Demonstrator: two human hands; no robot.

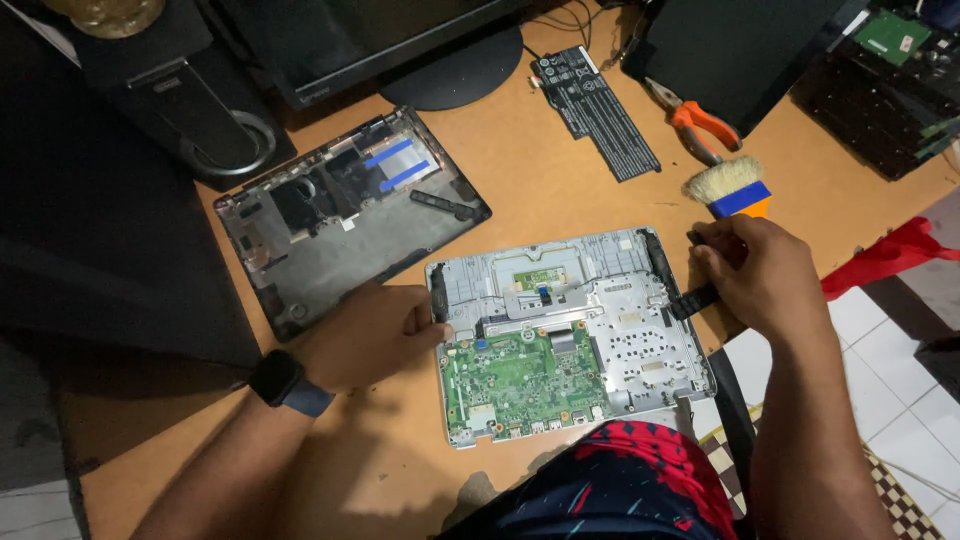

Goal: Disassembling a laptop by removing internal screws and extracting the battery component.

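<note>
Laptop chassis [570,330], opened with its green board exposed, is lying on the wooden desk [540,185] just in front of the person. Behind and left of it the removed bottom cover [345,215] is resting; behind it a flat battery [597,112], then pliers [695,125] and a brush [728,185]. The left hand [370,335] is bracing its left edge, fingers curled; the right hand [760,275] is pinching a black strip [695,298] at its right edge. Pulling hard could be snapping that strip or straining a cable, I judge.
</note>
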